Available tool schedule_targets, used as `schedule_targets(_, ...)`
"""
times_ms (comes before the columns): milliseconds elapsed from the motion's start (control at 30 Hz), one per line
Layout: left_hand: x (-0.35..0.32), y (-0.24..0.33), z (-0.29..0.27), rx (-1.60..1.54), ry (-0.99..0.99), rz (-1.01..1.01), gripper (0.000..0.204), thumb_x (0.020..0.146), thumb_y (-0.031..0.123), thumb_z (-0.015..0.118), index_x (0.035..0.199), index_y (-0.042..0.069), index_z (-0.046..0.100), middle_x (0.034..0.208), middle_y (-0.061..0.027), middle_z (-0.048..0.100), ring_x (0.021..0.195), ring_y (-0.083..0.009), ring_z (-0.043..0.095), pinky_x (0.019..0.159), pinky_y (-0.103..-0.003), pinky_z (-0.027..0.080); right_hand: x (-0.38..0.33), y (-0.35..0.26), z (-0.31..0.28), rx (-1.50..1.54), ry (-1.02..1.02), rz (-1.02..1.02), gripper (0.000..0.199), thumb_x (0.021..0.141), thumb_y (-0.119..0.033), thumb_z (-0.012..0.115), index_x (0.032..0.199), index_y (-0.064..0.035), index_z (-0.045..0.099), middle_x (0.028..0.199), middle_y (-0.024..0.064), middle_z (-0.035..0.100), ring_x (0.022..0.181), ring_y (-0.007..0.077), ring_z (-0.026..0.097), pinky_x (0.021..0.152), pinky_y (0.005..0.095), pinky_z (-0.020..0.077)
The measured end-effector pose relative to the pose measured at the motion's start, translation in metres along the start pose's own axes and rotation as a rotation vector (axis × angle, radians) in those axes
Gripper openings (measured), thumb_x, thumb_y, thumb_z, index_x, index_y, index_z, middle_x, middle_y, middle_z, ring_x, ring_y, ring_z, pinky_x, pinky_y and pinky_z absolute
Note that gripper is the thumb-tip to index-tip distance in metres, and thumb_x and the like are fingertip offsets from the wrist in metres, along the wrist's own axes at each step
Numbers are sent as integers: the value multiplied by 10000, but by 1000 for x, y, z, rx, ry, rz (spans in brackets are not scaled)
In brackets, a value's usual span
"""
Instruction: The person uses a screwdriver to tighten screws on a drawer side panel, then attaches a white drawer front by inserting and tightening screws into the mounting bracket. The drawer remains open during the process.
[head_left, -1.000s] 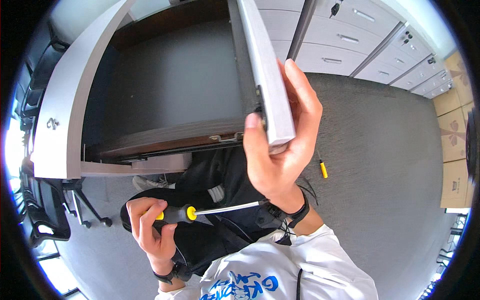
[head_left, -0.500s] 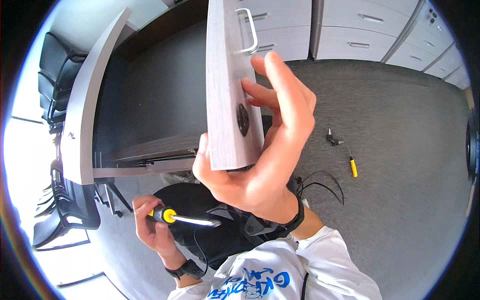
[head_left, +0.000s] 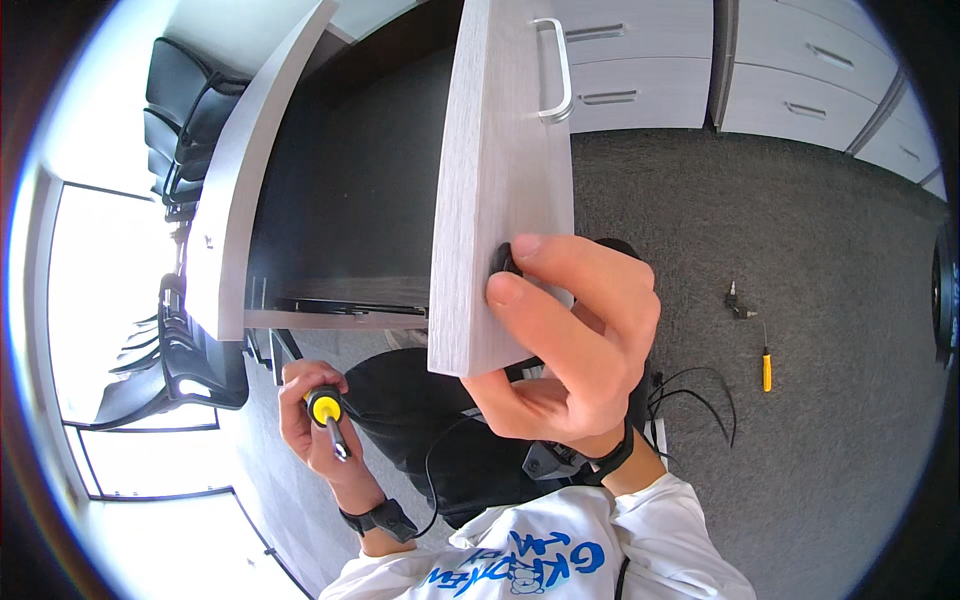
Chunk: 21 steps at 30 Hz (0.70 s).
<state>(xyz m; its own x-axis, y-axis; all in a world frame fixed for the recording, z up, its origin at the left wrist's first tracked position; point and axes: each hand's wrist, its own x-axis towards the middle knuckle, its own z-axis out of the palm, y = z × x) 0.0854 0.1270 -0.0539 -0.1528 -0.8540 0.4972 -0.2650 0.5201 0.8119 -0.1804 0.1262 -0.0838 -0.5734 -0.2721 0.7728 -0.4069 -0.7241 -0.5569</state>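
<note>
The light wood-grain drawer (head_left: 470, 200) stands pulled out in front of me, with a silver handle (head_left: 560, 75) on its face. A small round black fitting, like a lock face (head_left: 503, 260), sits at that face near its end. My right hand (head_left: 600, 345) is closed on the fitting with two fingertips, its other fingers curled under the panel's end. Lower left, my left hand (head_left: 305, 425) is wrapped round the handle of a yellow-and-black screwdriver (head_left: 325, 408). Its metal shaft points toward me and down, apart from the drawer.
On the grey carpet to the right lie a small lock with keys (head_left: 741, 309), a thin yellow-handled screwdriver (head_left: 767, 372) and black cables (head_left: 700, 385). Drawer cabinets (head_left: 800, 70) line the far side. Black chairs (head_left: 205, 100) stand at the left.
My right hand has moved from gripping round the panel's end to pinching the black fitting. The screwdriver in my left hand has swung from pointing right to pointing toward me. The view has shifted.
</note>
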Motion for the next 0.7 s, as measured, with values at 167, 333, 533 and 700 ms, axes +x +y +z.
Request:
schedule_targets(167,-5,-3,-3,24,23,7,533,874,437,720,1167,5,613,1055,-125,506,966,-230,514,786,-331,428,9,-2,-5,-64,-69,-23,550,613,-4,831,1153,-45,736,1196,178,679,1016,317,663,823,359,552)
schedule_targets(333,-7,-2,-5,-2,43,56,522,869,435,722,1147,3,625,1021,-126,520,971,-234,521,768,-325,431,13,2,-8,-71,-87,-31,545,601,-1,847,1135,-31,742,1142,177,704,980,306,681,814,364,558)
schedule_targets(533,-15,0,-16,1,110,61,489,885,401,702,1068,-51,675,982,-170,622,914,-238,583,780,-324,477,17,-2,-9,152,-153,72,356,815,-148,797,1119,22,721,1159,219,674,981,255,653,821,338,533)
schedule_targets(700,-19,-1,-39,-42,138,26,490,881,408,713,1077,-41,696,1000,-168,637,938,-239,598,825,-330,456,27,-10,-7,126,-204,240,212,938,-116,684,1070,42,634,1084,179,628,891,163,576,828,277,467)
